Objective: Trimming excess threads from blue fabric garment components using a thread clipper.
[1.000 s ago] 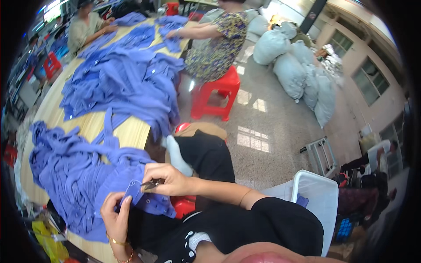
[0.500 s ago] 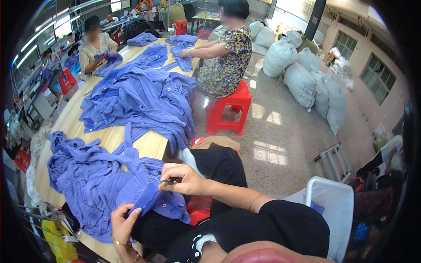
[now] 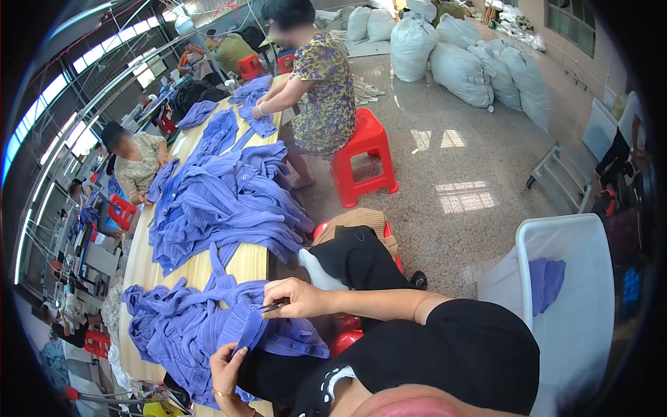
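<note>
My left hand (image 3: 226,372) pinches the edge of a blue-purple ribbed garment (image 3: 249,326) between thumb and fingers, at the near table edge. In my right hand (image 3: 303,299) are small dark thread snips (image 3: 274,306), their tip against the upper end of the flat band my left hand holds. Whether the blades are apart is too small to tell. A row of pale buttons shows on the cloth right of the band. The rest of the garment spreads leftward over the table in a rumpled heap (image 3: 167,323).
Farther along the wooden table (image 3: 246,260) lies a bigger pile of similar garments (image 3: 215,198). Two people handle garments at its far part, one beside a red stool (image 3: 363,156). A white bin (image 3: 566,240) with blue-purple cloth stands at right. White sacks (image 3: 462,66) sit beyond.
The view has swung right, bringing more of the white bin into sight. Both hands keep their hold on garment and snips. The person at the far left has lowered the cloth to the table.
</note>
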### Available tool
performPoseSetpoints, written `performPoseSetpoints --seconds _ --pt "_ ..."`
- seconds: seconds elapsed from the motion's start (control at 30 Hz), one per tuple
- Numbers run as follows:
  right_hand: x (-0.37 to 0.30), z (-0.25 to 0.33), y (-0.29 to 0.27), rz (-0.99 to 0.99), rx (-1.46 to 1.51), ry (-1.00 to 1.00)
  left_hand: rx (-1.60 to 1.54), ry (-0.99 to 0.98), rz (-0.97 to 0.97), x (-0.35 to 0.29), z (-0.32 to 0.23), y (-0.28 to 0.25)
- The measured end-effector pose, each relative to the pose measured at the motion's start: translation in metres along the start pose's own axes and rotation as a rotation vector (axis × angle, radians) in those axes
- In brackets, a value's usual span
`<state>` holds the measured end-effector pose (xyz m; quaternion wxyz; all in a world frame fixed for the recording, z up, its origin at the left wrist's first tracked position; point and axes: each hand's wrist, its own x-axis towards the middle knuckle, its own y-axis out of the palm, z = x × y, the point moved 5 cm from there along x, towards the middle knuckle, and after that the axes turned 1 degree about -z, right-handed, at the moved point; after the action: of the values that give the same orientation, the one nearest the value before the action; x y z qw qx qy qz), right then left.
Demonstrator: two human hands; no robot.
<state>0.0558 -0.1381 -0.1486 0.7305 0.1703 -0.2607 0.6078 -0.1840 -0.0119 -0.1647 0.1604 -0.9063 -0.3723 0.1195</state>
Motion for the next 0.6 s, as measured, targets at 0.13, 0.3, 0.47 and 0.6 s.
performPoseSetpoints --seconds 0.13,0.3,0.47,0.6 --pt "-0.007 0.003 -0.007 -0.061 0.004 -0.027 0.249 0.032 -0.085 -0.003 0.0 -0.012" --pt "-0.01 -0.008 -0.013 -0.132 0.021 -0.06 0.312 0.098 -0.196 -0.015 0.001 -0.021" --pt "-0.024 -0.036 -0.011 -0.181 0.076 0.09 0.295 0.147 -0.489 -0.028 0.025 -0.011" --pt "-0.049 -0.085 0.005 -0.19 0.349 0.486 0.18 0.154 -0.712 -0.043 0.042 -0.01"
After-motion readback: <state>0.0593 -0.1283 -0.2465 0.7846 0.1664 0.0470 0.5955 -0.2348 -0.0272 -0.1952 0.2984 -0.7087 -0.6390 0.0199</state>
